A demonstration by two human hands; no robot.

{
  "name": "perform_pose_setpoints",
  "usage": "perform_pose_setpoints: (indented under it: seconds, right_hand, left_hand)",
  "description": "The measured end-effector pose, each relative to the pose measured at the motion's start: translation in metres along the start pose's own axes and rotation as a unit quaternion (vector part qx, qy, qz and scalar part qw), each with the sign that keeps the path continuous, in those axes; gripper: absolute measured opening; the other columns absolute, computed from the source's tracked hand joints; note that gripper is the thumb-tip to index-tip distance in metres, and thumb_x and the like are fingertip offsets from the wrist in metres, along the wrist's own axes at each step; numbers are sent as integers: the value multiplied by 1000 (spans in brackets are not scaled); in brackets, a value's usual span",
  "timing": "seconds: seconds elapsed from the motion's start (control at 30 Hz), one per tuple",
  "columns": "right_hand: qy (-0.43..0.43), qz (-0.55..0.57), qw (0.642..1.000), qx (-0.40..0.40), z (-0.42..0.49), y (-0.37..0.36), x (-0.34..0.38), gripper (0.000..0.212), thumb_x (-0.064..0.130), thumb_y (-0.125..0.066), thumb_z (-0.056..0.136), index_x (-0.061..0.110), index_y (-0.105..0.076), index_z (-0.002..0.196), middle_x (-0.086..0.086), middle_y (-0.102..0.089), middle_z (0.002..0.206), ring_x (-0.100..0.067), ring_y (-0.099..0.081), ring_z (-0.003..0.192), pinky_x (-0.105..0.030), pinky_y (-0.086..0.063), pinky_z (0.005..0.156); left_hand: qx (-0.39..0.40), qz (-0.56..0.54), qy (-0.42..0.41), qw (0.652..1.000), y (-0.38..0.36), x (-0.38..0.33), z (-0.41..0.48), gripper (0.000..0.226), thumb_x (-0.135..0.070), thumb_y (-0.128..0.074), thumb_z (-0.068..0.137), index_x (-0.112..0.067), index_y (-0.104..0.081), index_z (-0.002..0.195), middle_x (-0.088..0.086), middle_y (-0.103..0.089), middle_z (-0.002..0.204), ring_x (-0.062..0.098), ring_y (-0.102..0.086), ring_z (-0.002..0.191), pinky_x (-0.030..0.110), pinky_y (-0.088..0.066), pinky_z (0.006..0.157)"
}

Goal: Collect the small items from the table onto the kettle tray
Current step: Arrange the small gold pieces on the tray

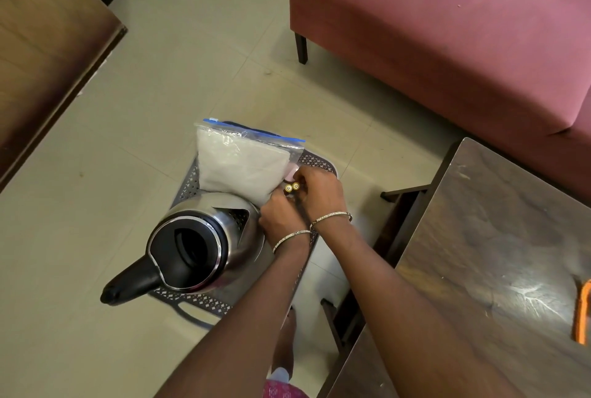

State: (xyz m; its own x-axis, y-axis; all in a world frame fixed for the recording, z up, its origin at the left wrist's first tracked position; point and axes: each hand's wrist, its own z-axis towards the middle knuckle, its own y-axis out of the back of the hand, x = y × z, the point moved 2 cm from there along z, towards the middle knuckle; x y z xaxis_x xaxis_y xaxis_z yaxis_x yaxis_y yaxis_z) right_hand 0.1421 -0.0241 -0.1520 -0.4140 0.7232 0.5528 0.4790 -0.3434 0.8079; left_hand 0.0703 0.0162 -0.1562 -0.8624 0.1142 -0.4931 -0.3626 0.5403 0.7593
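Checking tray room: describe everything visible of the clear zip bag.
Clear plastic zip bag, blue seal strip along its far edge, plump with white grains. It lies on the far end of the grey perforated tray. Its near edge meets the steel kettle. The left hand and right hand, around two gold-tipped batteries, are at its right corner.

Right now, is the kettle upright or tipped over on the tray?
Upright: the kettle sits on its base on the tray, its round black-rimmed top facing up toward the camera.

Kettle silver, black handle — tray grey, diamond lattice; bag blue strip, white fill; batteries gold-tipped; sofa dusty pink.
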Motion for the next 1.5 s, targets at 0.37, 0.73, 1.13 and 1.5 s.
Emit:
perform_pose_setpoints:
  seconds: [0.37, 0.73, 1.13, 1.5]
  right_hand:
    - [-48, 31, 998, 33, -15, 11, -1, 29, 1, -56, 80, 7, -66, 108, -12, -67, 109, -31, -60, 101, -34, -43, 77]
    - [-149, 149, 965, -153, -141, 55, -41, 16, 5, -60, 85, 16, -70, 89, 3, -69, 87, -16, -64, 78, -36, -56, 67]
    - [-284, 209, 903, -245, -302, 115, -143, 19, -2, -65, 77, 14, -73, 84, 1, -70, 81, -15, -64, 75, -16, -45, 73]
    - [-349, 207, 858, -314, -451, 190, -282, 21, -2, -64, 78, 17, -72, 83, 4, -70, 81, -7, -62, 72, -18, -46, 69]
  left_hand:
    - [-9, 13, -4, 1000, 11, 4, -20, 34, -13, -51, 89, -18, -67, 119, 23, -69, 92, 43, -62, 91, 42, -47, 72]
    - [-1, 22, -136, 990, 35, 4, -117, 12, -16, -60, 89, -18, -69, 96, 6, -73, 85, 26, -68, 80, 34, -51, 65]
    - [117, 46, -326, 937, -26, -14, -274, 9, -13, -65, 85, -14, -70, 92, 3, -72, 90, 24, -66, 83, 36, -53, 74]
    - [176, 55, -362, 914, -140, -34, -432, 12, -8, -69, 77, -19, -68, 81, -4, -69, 77, 16, -65, 67, 19, -38, 63]
